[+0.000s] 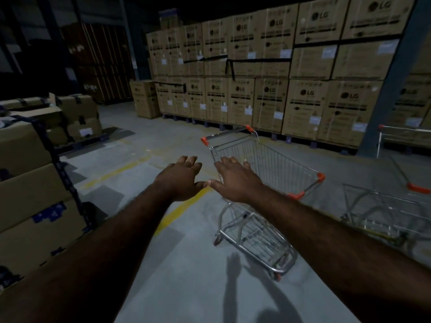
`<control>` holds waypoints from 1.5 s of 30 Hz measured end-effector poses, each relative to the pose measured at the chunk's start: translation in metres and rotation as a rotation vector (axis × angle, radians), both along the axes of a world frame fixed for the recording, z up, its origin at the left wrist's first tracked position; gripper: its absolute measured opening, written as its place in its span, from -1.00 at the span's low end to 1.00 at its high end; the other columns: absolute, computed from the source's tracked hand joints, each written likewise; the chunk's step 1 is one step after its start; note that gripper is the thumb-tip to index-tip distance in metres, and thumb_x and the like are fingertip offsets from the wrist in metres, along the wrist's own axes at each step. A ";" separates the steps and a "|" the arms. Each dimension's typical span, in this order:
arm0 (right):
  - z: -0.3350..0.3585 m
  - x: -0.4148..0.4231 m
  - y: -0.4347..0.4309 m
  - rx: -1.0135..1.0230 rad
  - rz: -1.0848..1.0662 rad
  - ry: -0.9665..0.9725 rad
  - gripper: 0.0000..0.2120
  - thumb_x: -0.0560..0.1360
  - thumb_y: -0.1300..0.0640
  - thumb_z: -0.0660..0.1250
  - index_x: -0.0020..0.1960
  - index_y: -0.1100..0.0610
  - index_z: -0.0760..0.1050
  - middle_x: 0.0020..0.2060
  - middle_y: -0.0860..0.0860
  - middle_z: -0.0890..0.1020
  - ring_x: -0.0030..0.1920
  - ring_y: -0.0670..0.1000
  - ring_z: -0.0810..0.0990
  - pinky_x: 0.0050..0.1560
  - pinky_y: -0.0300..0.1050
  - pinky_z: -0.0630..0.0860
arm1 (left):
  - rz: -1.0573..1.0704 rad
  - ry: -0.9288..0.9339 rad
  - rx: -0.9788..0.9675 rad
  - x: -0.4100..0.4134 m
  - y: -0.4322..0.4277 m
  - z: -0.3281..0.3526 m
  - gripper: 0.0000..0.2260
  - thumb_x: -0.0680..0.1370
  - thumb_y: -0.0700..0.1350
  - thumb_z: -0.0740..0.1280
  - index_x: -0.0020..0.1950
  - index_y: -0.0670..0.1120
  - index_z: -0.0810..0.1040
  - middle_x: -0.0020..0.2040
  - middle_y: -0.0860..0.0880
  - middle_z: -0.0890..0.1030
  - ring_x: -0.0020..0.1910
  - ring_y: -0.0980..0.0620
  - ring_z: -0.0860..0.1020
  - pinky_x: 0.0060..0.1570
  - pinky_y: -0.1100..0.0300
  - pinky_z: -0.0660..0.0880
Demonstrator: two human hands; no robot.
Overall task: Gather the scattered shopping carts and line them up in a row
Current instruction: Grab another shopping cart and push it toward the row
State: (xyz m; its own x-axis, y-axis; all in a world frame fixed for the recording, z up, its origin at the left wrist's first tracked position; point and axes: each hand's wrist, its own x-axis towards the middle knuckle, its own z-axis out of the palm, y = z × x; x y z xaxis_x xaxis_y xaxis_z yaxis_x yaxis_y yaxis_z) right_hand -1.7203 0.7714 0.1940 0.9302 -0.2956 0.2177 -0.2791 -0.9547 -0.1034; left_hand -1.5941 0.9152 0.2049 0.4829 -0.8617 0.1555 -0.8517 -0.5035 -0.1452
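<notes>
A wire shopping cart (275, 164) with orange corner caps stands on the grey floor in the middle of the view, its handle bar on the far side. My right hand (235, 180) reaches out flat over the cart's near left rim, fingers spread, holding nothing. My left hand (182, 176) is stretched out beside it, just left of the cart, fingers straight and apart from the cart. A second cart (387, 210) stands at the right, partly cut off by the edge. Behind it at the far right is a third cart (396, 134).
A tall wall of stacked cardboard boxes (268, 89) on pallets runs behind the carts. More boxes (35, 183) are piled at the left. A grey steel column (391, 89) rises at the right. Yellow lines (177, 210) mark the concrete floor.
</notes>
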 end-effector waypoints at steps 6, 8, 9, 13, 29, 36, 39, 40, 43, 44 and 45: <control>0.002 0.142 -0.048 0.000 -0.073 0.022 -0.32 0.62 -0.29 0.10 0.60 0.09 0.16 0.59 0.11 0.19 0.58 0.13 0.11 0.53 0.31 0.04 | -0.080 -0.009 -0.011 0.147 -0.055 -0.001 -0.33 0.61 0.28 0.15 0.58 -0.11 0.19 0.61 -0.13 0.13 0.56 -0.13 0.10 0.44 -0.11 0.26; 0.007 0.186 -0.063 0.012 -0.101 0.023 -0.32 0.63 -0.28 0.11 0.60 0.09 0.17 0.59 0.11 0.19 0.58 0.12 0.12 0.53 0.30 0.04 | -0.104 -0.022 0.011 0.193 -0.072 0.004 -0.35 0.61 0.26 0.16 0.57 -0.12 0.21 0.60 -0.13 0.15 0.55 -0.14 0.12 0.42 -0.11 0.28; 0.009 0.208 -0.070 0.018 -0.111 0.014 -0.33 0.63 -0.28 0.11 0.59 0.09 0.19 0.59 0.11 0.20 0.57 0.12 0.13 0.52 0.30 0.05 | -0.122 -0.033 0.014 0.215 -0.081 0.007 -0.36 0.61 0.25 0.16 0.55 -0.12 0.23 0.59 -0.14 0.18 0.54 -0.14 0.13 0.40 -0.11 0.30; 0.006 0.285 -0.098 0.018 -0.134 0.034 -0.33 0.63 -0.30 0.09 0.60 0.07 0.20 0.58 0.09 0.22 0.56 0.11 0.17 0.51 0.29 0.09 | -0.156 -0.014 0.041 0.294 -0.115 0.004 -0.39 0.64 0.21 0.14 0.57 -0.12 0.21 0.60 -0.14 0.17 0.55 -0.14 0.12 0.42 -0.11 0.28; -0.035 0.560 -0.293 0.088 -0.372 0.074 -0.32 0.59 -0.35 0.04 0.49 0.11 0.33 0.41 0.15 0.44 0.41 0.18 0.40 0.36 0.24 0.29 | -0.279 0.105 0.152 0.576 -0.323 -0.035 -0.56 0.66 0.06 0.19 0.51 -0.05 0.32 0.42 -0.13 0.44 0.40 -0.14 0.39 0.31 -0.07 0.41; -0.040 0.634 -0.359 0.087 -0.495 0.116 -0.36 0.61 -0.35 0.05 0.46 0.09 0.36 0.37 0.12 0.48 0.38 0.19 0.43 0.32 0.25 0.32 | -0.469 0.037 0.089 0.654 -0.421 -0.032 -0.75 0.61 -0.15 0.19 0.26 -0.03 0.51 0.17 -0.13 0.51 0.16 -0.19 0.52 0.04 -0.03 0.47; -0.047 0.658 -0.387 0.121 -0.569 0.115 -0.40 0.62 -0.33 0.05 0.44 0.07 0.39 0.32 0.11 0.52 0.33 0.20 0.49 0.30 0.25 0.37 | -0.593 0.036 0.070 0.676 -0.466 -0.028 -0.76 0.60 -0.15 0.21 0.24 -0.02 0.53 0.15 -0.13 0.55 0.14 -0.18 0.55 -0.03 0.02 0.46; -0.049 0.666 -0.396 0.143 -0.597 0.117 -0.40 0.62 -0.34 0.05 0.43 0.06 0.41 0.30 0.11 0.54 0.30 0.20 0.52 0.28 0.23 0.41 | -0.627 0.036 0.071 0.686 -0.482 -0.029 -0.76 0.60 -0.14 0.21 0.24 -0.02 0.53 0.14 -0.12 0.56 0.13 -0.18 0.55 -0.06 0.05 0.43; -0.052 0.690 -0.425 0.224 -0.676 0.108 -0.39 0.61 -0.35 0.06 0.37 0.09 0.47 0.25 0.12 0.58 0.22 0.16 0.57 0.21 0.14 0.51 | -0.735 0.028 0.076 0.719 -0.524 -0.035 -0.78 0.59 -0.15 0.21 0.20 -0.02 0.54 0.10 -0.10 0.60 0.11 -0.16 0.57 -0.14 0.10 0.36; -0.053 0.698 -0.434 0.239 -0.704 0.099 -0.39 0.61 -0.34 0.07 0.37 0.10 0.47 0.26 0.12 0.59 0.22 0.15 0.58 0.21 0.11 0.51 | -0.772 0.025 0.075 0.731 -0.537 -0.037 -0.78 0.60 -0.14 0.21 0.20 -0.01 0.54 0.09 -0.10 0.61 0.10 -0.16 0.57 -0.15 0.11 0.35; -0.052 0.705 -0.441 0.246 -0.735 0.101 -0.40 0.62 -0.32 0.09 0.40 0.11 0.47 0.29 0.13 0.58 0.26 0.16 0.56 0.23 0.08 0.50 | -0.806 0.024 0.072 0.742 -0.550 -0.038 -0.79 0.61 -0.13 0.20 0.20 -0.01 0.54 0.07 -0.10 0.62 0.09 -0.16 0.58 -0.16 0.10 0.36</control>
